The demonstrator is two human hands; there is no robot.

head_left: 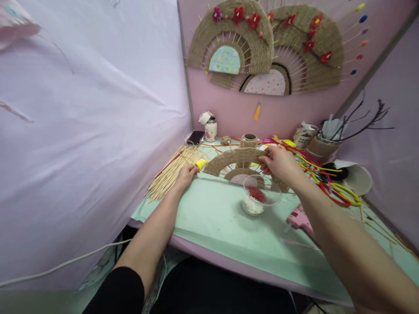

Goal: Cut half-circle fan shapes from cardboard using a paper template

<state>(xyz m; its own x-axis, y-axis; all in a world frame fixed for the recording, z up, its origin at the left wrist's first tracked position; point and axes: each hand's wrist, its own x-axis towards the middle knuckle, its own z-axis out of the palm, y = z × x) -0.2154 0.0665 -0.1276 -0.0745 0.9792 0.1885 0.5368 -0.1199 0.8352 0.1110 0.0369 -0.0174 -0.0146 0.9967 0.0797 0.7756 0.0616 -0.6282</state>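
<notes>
Between the two hands, stretching off to the left of the right grip, is a twine fan on the mint-green desk. The right grip has its fingers pinched on the outer band, over toward the fan's right side. The left grip is at the fan's left corner, fingers curled in beside a small yellow piece; honestly can't tell whether it's closed on the fan, the yellow piece or nothing.

Handling-wise, I'd guess it's light for its width, with thin sticks giving it stiffness and the twine adding a bit of give. Surface looks rough, so slipping shouldn't be a big problem. I'd worry more about the gap between the bands, where the bare sticks are probably the weak spot (squeeze there and you might snap one). Best hold is likely the thick outer band, pretty much where the right grip has it, plus the corner by the left grip.

Looks-wise: wide tan-brown arch of closely laid strands, a narrower twine band down and left of the right grip, and a pale centre under that. A clear tub with red and white bits, just below the right grip, covers part of the lower right.
</notes>
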